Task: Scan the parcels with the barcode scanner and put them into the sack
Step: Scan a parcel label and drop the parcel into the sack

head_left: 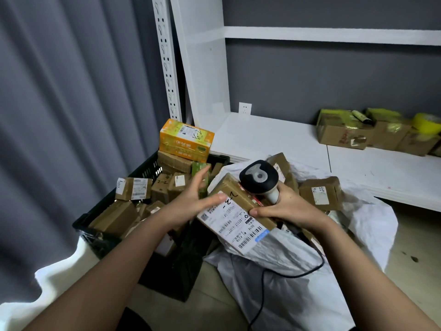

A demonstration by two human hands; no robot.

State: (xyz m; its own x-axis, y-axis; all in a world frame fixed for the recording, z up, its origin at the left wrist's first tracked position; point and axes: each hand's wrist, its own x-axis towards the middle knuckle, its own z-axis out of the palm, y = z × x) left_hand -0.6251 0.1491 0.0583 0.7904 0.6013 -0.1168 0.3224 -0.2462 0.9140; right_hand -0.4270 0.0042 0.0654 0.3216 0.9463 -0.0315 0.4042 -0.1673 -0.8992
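Two bare forearms reach in from the bottom of the view toward a brown cardboard parcel (235, 209) held above the mouth of a white sack (310, 271). Its long white shipping label, printed with barcodes and marked "2-2" by hand, is turned upward. The left hand (191, 199) is opened, its fingers straight and spread, with the thumb laid flat on the near end of the label. The right hand (284, 206) is wrapped around the pale handle of a barcode scanner (259, 179), while its thumb is pressed against the parcel's right edge; the scanner's dark head is seen just above the parcel's far end. A black cable (286, 274) is trailed from the scanner down across the sack to the floor.

Several brown parcels are already seen inside the sack, one (321, 193) lying at its right rim. To the left, a black plastic crate (114, 237) is filled with more taped cardboard boxes, and an orange carton (186, 139) is stacked on top at the back. Behind the sack, a white shelf (286, 139) is set low against a grey wall, with a group of worn boxes (372, 137) and what may be a roll of yellow tape (427, 121) at its right end. A grey curtain (71, 103) is hung on the left.
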